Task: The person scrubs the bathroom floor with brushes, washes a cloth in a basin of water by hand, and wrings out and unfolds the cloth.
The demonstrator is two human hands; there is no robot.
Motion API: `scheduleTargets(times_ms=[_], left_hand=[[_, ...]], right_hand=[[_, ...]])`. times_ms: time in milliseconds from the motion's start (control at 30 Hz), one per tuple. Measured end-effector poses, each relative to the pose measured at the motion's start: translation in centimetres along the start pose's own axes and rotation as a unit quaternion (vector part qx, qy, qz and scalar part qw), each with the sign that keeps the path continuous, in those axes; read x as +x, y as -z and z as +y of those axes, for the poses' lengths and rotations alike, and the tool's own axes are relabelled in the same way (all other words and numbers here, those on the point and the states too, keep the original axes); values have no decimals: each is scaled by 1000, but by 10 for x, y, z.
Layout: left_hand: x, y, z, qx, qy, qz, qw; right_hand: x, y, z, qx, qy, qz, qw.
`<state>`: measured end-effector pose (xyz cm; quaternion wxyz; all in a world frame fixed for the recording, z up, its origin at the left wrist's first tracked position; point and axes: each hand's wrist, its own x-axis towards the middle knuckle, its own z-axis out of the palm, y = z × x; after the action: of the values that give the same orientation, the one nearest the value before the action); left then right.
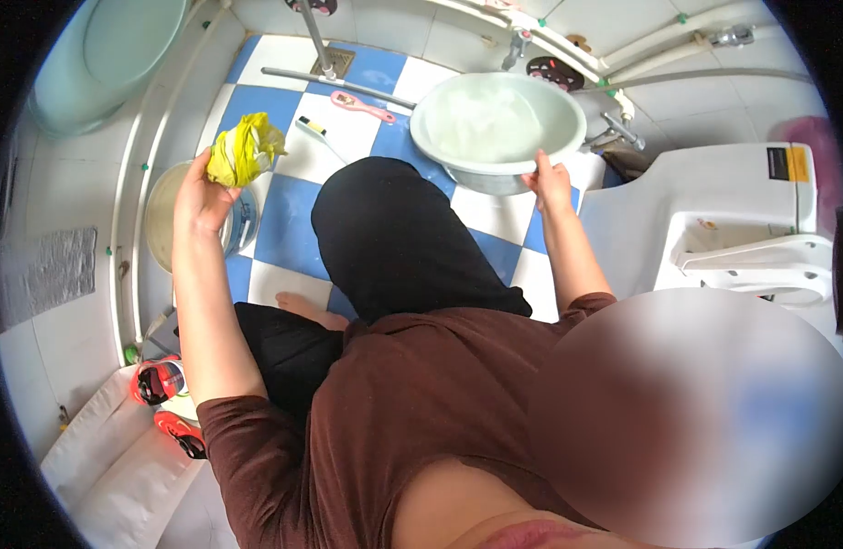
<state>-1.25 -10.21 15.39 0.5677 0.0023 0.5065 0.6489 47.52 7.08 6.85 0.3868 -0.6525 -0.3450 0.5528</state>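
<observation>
The floor [293,220] is tiled in blue and white squares. A white appliance [632,201] stands at the right side of the view. The pale green basin [428,151] sits ahead and to the right, holding cloudy, light-coloured water. The right hand [551,186] is partly closed on the basin's near right rim, thumb on top. The bucket [160,220], pale with a blue-marked side, stands to the left, partly hidden by the left arm. Red and black shoes [162,381] lie lower left, near a white ledge. A metal pole [371,92] extends across the floor toward the basin. The yellow cloth [245,151], crumpled into a bundle with whitish patches, is raised near the bucket, clear of the basin. The left hand [206,197] is curled partly open, supporting the cloth from below. A pink brush [360,107] lies beside the pole; a slimmer brush [312,126] lies just nearer.
</observation>
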Motion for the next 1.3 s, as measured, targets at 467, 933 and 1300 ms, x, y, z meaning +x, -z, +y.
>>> scheduleTargets(times_ms=[467,933,1300], left_hand=[[-15,26,10,6,-21,16,1000],[-17,39,6,4,-7,6,1000],[6,17,-4,38,22,-30,999]], right_hand=[[21,-11,-17,20,92,4,996],[30,-7,-59,-237,176,-3,955],[-16,-29,-92,-619,271,72,734]])
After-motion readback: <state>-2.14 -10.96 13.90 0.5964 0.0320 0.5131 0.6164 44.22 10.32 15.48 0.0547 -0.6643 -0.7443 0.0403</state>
